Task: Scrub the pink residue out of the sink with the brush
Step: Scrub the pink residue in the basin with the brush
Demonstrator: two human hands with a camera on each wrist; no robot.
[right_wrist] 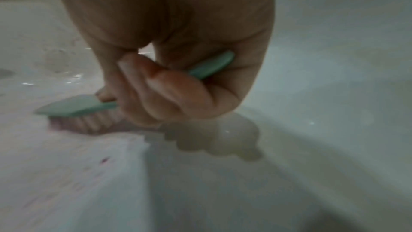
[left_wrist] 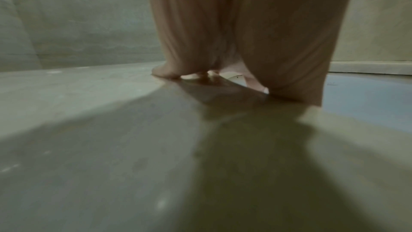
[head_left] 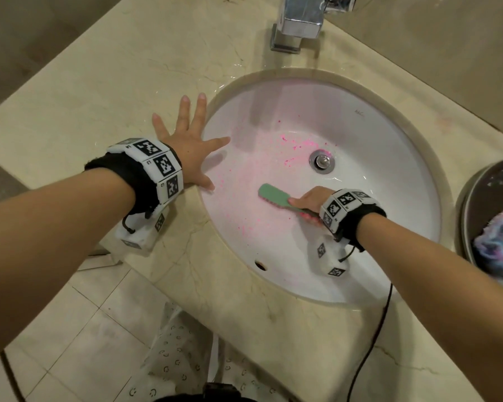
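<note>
A white round sink (head_left: 389, 175) is set in a beige marble counter. Pink residue (head_left: 299, 146) is speckled across the bowl, thickest left of the metal drain (head_left: 321, 160). My right hand (head_left: 308, 203) grips the handle of a green brush (head_left: 276, 197) whose pink-stained bristles press on the bowl below the drain. In the right wrist view the fingers (right_wrist: 160, 87) curl round the green brush (right_wrist: 73, 105). My left hand (head_left: 186, 140) lies flat with spread fingers on the counter at the sink's left rim, thumb over the edge. The left wrist view shows the left hand (left_wrist: 234, 41) resting on the counter.
A chrome faucet (head_left: 299, 21) stands behind the sink. At the right edge a dark round basin (head_left: 476, 198) holds a blue-pink cloth (head_left: 500, 245). A black cable (head_left: 369, 343) hangs over the counter's front. Tiled floor lies below left.
</note>
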